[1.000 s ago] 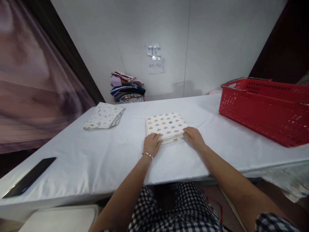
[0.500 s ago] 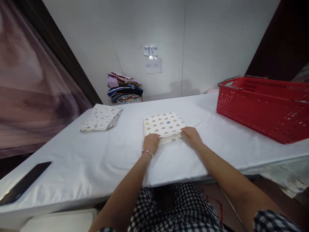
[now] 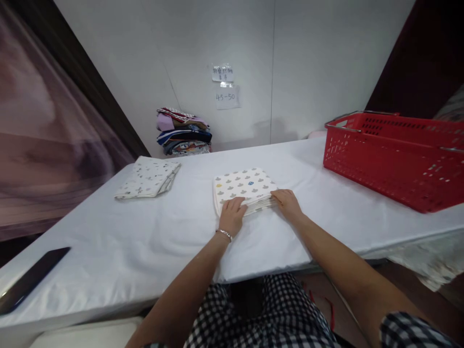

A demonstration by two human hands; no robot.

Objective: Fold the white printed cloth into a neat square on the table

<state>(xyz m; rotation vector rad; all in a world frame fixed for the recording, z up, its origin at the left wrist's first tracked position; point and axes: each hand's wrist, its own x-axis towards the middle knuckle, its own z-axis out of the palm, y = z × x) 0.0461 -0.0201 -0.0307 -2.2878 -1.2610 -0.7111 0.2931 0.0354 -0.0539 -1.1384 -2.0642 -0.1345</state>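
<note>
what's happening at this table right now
A person has both bare hands on a folded white cloth printed with small grey shapes. The left hand is at its near left corner, the right hand at its near right, where the front edge shows several layers. A second patterned cloth lies folded to the left, with a dark, flat object nearer the person. A red basket stands at the right.

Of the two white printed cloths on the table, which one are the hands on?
The folded white cloth with grey mushroom-like motifs, centre table; both hands touch its near edge. The leaf-print white cloth farther left is untouched.
</note>
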